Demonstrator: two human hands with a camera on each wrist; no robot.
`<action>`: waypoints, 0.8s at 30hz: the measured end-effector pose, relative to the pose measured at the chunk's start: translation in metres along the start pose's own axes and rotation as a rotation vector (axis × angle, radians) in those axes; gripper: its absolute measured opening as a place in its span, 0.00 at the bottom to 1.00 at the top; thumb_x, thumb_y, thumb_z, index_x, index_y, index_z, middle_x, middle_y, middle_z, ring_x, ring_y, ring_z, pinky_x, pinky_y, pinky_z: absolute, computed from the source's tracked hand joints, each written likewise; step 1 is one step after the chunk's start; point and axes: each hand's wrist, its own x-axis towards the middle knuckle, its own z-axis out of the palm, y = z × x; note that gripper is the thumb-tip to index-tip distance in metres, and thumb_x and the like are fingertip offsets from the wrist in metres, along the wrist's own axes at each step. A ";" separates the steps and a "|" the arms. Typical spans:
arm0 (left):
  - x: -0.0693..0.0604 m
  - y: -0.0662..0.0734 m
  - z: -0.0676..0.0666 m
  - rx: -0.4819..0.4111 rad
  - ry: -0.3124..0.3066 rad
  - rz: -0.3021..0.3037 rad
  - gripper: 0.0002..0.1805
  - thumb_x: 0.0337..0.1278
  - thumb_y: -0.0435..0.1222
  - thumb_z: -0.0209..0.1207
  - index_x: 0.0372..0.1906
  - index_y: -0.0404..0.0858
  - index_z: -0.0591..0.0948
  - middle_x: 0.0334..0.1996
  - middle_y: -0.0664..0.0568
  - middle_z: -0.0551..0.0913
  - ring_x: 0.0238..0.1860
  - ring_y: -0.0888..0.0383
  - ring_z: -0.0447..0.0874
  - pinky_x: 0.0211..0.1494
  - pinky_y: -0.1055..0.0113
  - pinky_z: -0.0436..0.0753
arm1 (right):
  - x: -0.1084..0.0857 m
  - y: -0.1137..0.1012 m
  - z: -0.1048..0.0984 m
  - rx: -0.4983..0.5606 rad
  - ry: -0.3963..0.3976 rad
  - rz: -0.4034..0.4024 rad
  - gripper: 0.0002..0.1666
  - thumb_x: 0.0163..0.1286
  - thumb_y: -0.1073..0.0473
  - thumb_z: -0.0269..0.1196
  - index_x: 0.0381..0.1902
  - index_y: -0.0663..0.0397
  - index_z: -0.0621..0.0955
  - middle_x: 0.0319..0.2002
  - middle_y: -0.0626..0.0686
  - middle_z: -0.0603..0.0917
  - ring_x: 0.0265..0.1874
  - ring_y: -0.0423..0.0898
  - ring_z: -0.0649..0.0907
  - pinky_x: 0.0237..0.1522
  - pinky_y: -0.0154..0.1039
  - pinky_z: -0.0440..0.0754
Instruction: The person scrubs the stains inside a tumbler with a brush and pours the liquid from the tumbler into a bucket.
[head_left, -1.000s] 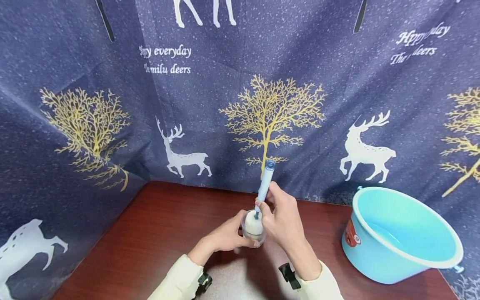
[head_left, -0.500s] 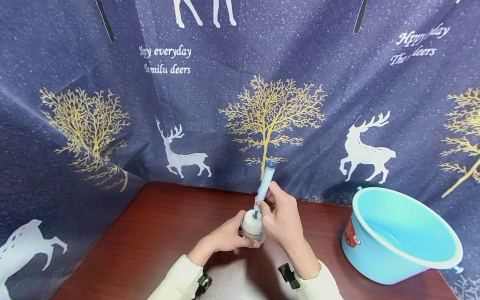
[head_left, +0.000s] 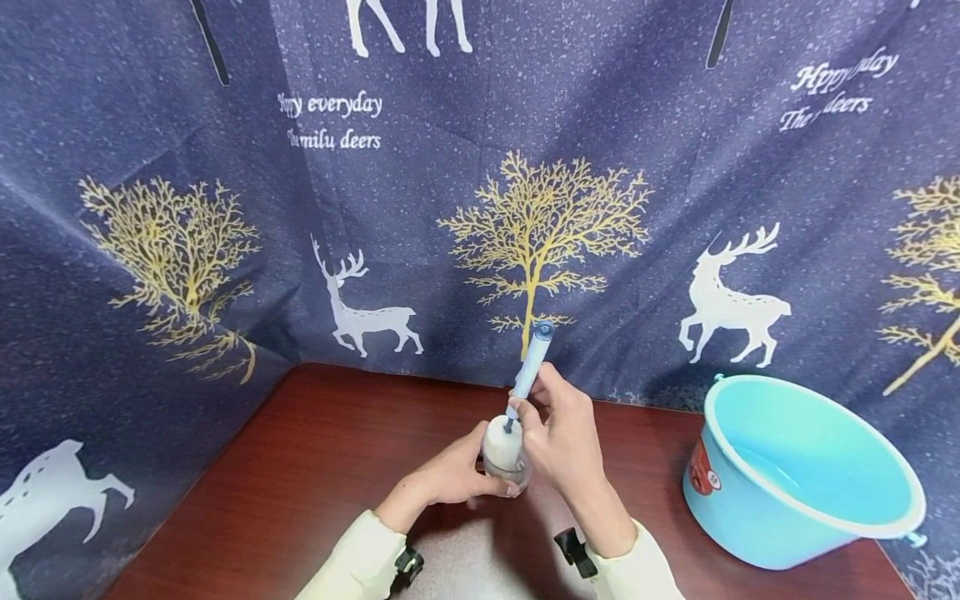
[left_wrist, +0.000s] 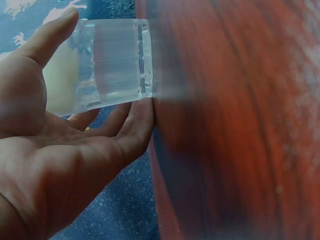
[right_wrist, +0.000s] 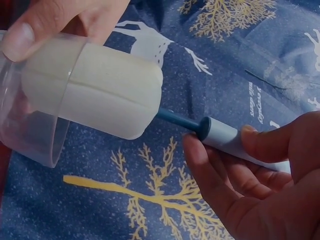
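Observation:
My left hand (head_left: 450, 471) grips a clear plastic cup (left_wrist: 117, 60), thumb on one side and fingers on the other. In the head view the cup stands at the front middle of the table. A white sponge-headed cup brush (right_wrist: 112, 92) has its head partly inside the cup, its rounded end sticking out past the rim. My right hand (head_left: 566, 433) pinches the brush's pale blue handle (head_left: 534, 360) between thumb and fingers, close to the thin dark blue neck (right_wrist: 177, 120). The handle leans slightly right and away from me.
A light blue bucket (head_left: 795, 533) with a white rim and a red label stands at the table's right side. Behind the reddish-brown wooden table (head_left: 330, 433) hangs a dark blue cloth (head_left: 420, 208) printed with deer and trees.
The brush head has shifted slightly up and left, showing a little more above the cup's rim. Its handle tip has moved a little right. My left hand and the cup stay nearly still.

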 end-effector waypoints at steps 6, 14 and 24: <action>0.000 -0.001 0.000 0.008 0.001 0.005 0.49 0.51 0.50 0.80 0.74 0.44 0.67 0.57 0.59 0.82 0.59 0.60 0.80 0.65 0.60 0.78 | 0.000 0.000 0.001 -0.002 0.006 0.017 0.16 0.62 0.75 0.71 0.39 0.52 0.80 0.28 0.49 0.89 0.25 0.39 0.83 0.25 0.35 0.80; 0.000 -0.002 0.000 0.029 0.005 0.004 0.48 0.50 0.51 0.80 0.73 0.44 0.67 0.57 0.58 0.82 0.58 0.60 0.81 0.65 0.59 0.78 | 0.000 0.001 0.003 0.005 0.015 0.015 0.17 0.61 0.77 0.71 0.39 0.53 0.80 0.28 0.49 0.88 0.26 0.40 0.84 0.25 0.35 0.80; 0.000 -0.002 0.000 0.030 0.000 0.003 0.43 0.50 0.52 0.80 0.67 0.45 0.70 0.55 0.59 0.82 0.56 0.60 0.81 0.63 0.59 0.79 | 0.001 0.008 0.005 -0.041 0.015 0.013 0.17 0.61 0.77 0.72 0.37 0.53 0.80 0.27 0.48 0.87 0.23 0.41 0.82 0.24 0.33 0.77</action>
